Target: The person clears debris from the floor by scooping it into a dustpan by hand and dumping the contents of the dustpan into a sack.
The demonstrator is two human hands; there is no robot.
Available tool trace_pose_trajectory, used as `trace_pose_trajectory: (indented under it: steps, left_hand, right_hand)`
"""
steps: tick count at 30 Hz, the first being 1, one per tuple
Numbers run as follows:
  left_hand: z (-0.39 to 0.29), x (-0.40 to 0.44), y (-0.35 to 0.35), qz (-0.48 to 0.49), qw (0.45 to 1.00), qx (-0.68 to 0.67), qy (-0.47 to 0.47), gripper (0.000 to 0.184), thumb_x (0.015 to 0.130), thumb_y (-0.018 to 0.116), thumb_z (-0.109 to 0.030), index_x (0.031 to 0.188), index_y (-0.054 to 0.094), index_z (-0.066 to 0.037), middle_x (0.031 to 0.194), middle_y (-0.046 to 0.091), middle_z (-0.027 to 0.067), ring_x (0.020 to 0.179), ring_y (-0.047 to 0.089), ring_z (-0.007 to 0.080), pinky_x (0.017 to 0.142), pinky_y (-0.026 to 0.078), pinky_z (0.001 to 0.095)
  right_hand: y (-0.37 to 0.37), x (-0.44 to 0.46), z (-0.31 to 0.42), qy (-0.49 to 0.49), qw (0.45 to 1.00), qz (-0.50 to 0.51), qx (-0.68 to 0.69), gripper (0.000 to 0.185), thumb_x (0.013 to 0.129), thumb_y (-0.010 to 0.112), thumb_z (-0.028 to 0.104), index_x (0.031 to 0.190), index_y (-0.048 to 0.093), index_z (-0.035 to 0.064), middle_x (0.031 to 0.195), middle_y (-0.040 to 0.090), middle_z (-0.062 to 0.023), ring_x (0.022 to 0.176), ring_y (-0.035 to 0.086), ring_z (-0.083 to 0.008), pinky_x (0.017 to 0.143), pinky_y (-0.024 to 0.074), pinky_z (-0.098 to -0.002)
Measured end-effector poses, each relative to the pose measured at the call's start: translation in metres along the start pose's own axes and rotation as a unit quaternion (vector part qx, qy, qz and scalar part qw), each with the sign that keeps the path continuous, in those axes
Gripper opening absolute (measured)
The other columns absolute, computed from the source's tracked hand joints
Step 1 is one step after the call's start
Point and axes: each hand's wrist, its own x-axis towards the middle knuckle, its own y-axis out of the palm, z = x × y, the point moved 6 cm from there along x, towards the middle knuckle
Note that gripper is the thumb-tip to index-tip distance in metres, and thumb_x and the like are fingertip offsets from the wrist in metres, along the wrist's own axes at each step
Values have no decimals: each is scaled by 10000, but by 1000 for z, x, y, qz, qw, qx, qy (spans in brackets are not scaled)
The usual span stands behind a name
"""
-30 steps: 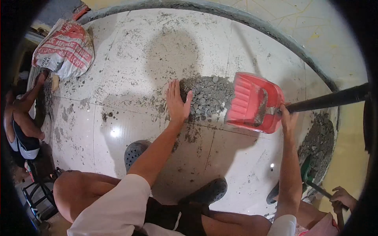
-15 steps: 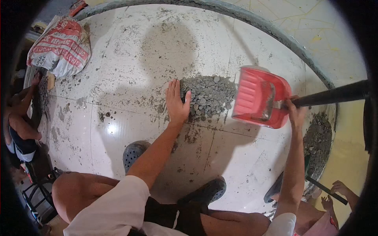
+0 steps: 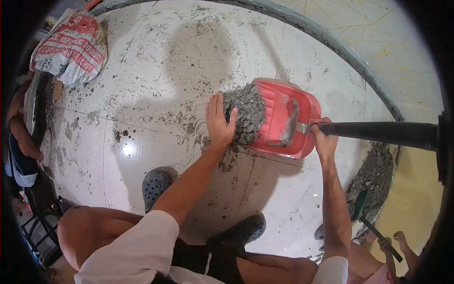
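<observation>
A pile of grey gravelly rubble (image 3: 245, 113) lies on the pale tiled floor (image 3: 161, 94). My left hand (image 3: 220, 119) is against the pile's left side, palm toward it, fingers apart from the thumb and holding nothing. The red dustpan (image 3: 279, 111) lies at the pile's right side, its ribbed front edge against the rubble. My right hand (image 3: 325, 137) is wrapped round the base of the dustpan's long black handle (image 3: 378, 134), which reaches to the right.
A red and white sack (image 3: 73, 49) stands at the upper left, near another person (image 3: 23, 142). At the lower right, a person's hands (image 3: 395, 240) are by a green-bladed tool (image 3: 360, 204) at more rubble (image 3: 373, 177). My dark clogs (image 3: 243, 230) are below.
The red dustpan first drew back a little to the right, then moved left against the rubble with my right hand. My left hand has shifted slightly right, pressing at the pile, which looks narrower.
</observation>
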Motion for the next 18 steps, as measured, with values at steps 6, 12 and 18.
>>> trace_pose_trajectory:
  steps: [6, 12, 18]
  left_hand:
    - [-22, -4, 26, 15, 998, -55, -38, 746, 929, 576, -397, 1464, 286, 34, 1480, 339, 265, 1394, 294, 397, 1154, 190, 475]
    - [-91, -11, 88, 148, 976, -151, -43, 845, 918, 551, -487, 1475, 220, 55, 1535, 183, 291, 1440, 174, 406, 1178, 115, 489]
    - [-110, -8, 63, 118, 982, -146, 26, 712, 912, 592, -373, 1444, 330, 22, 1518, 225, 294, 1423, 210, 426, 1169, 152, 505]
  right_hand:
    - [17, -12, 10, 9, 998, -6, 56, 79, 783, 629, 16, 855, 655, 34, 806, 646, -41, 769, 589, -120, 753, 466, -265]
    - [31, -35, 2, 71, 988, 7, 140, 104, 786, 608, 3, 870, 666, 29, 801, 645, -33, 761, 585, -123, 740, 466, -265]
    - [20, -45, -5, 126, 971, 52, 197, 187, 834, 564, 61, 1000, 650, 40, 966, 652, -37, 896, 592, -113, 814, 482, -265]
